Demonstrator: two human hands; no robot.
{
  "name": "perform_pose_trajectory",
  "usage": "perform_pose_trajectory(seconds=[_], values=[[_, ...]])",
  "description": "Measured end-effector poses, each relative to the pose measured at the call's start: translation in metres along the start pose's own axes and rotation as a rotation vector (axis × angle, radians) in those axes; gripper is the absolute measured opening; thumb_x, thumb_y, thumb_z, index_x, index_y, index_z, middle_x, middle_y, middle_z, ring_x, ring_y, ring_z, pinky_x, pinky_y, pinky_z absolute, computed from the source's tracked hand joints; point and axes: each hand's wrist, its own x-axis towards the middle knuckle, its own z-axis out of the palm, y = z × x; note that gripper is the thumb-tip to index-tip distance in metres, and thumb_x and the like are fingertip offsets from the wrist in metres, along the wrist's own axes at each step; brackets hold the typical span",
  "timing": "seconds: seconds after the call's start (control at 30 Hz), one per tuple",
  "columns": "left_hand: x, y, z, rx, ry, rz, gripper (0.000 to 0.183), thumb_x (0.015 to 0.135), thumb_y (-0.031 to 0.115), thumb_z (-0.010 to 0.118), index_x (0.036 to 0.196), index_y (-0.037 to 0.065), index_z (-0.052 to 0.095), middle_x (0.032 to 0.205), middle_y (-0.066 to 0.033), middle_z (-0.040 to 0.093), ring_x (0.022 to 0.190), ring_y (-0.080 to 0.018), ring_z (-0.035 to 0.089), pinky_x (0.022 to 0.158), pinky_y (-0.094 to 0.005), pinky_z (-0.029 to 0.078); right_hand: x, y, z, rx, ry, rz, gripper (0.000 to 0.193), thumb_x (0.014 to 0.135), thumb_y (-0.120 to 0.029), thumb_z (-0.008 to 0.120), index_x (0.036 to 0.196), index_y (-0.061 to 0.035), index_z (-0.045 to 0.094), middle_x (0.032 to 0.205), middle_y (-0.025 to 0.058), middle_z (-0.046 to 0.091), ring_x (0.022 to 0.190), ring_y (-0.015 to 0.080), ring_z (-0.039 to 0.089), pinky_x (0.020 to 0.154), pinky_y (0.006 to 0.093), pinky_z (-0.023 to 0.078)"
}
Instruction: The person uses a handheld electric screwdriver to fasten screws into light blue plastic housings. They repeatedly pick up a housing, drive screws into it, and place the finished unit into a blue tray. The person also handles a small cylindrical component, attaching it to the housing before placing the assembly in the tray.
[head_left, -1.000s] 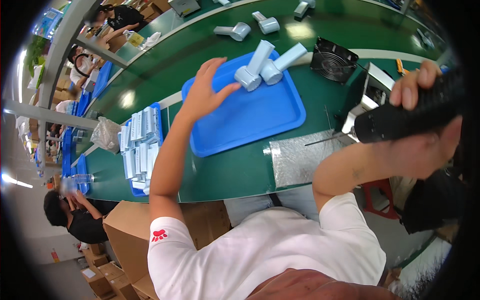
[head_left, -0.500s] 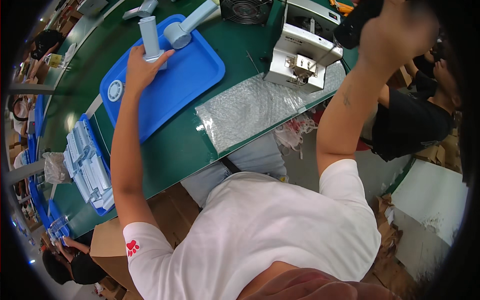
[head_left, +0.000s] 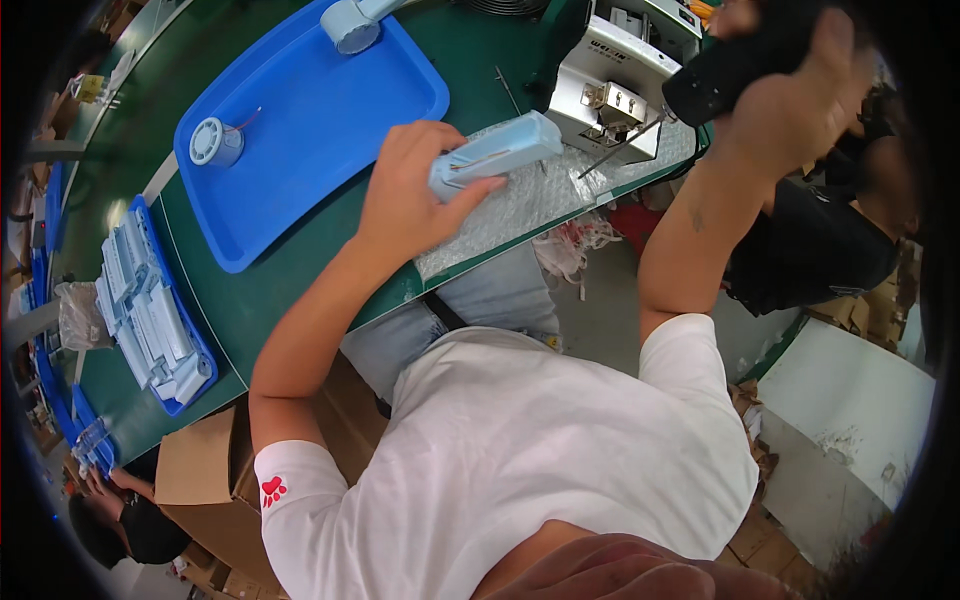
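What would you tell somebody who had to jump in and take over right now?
Left hand: gripping a light blue handle part above the bubble wrap at the table's edge.
Right hand: raised, gripping a black power tool.
Blue tray: holds one round part; another piece lies at its far rim.
Done: one part picked up.
Left: tool not yet touching it; tray parts wait.

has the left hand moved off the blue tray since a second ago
Yes. The left hand, earlier over the blue tray, now holds a light blue handheld part over the bubble wrap sheet beside it.
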Motion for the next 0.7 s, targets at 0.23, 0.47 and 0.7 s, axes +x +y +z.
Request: perform_pose_trajectory(seconds=[0.23, 0.47, 0.7], values=[[-0.014, 0.002, 0.009, -0.160, 0.085, -0.097, 0.037, 0.081, 0.018, 0.084, 0.108, 0.001, 0.064, 0.110, -0.0159, 0.067, 0.100, -0.0358, 0.060, 0.090, -0.0431, 0.047, 0.028, 0.002, -0.006, -0.130, -0.149, -0.195, 0.019, 0.108, -0.023, 0.058, 0.114, -0.0060, 0.055, 0.085, 0.0060, 0.064, 0.062, 0.0103, 0.059, 0.054, 0.0243, 0.049], [-0.018, -0.003, 0.012, -0.209, 0.054, -0.105, 0.035, 0.083, 0.011, 0.081, 0.110, 0.000, 0.063, 0.113, -0.0171, 0.066, 0.101, -0.0355, 0.063, 0.088, -0.0413, 0.051, 0.022, 0.010, -0.005, -0.131, -0.203, -0.175, 0.021, 0.107, -0.021, 0.061, 0.118, -0.0046, 0.055, 0.085, 0.0060, 0.065, 0.064, 0.0103, 0.059, 0.055, 0.0252, 0.049], [-0.018, -0.002, 0.013, -0.211, 0.089, -0.156, 0.037, 0.080, 0.011, 0.084, 0.109, -0.001, 0.064, 0.111, -0.0170, 0.066, 0.098, -0.0346, 0.066, 0.085, -0.0389, 0.052, 0.016, 0.015, -0.013, -0.071, -0.208, 0.012, 0.029, 0.106, -0.024, 0.062, 0.126, -0.0044, 0.054, 0.084, 0.0060, 0.064, 0.060, 0.0106, 0.059, 0.051, 0.0247, 0.049]])
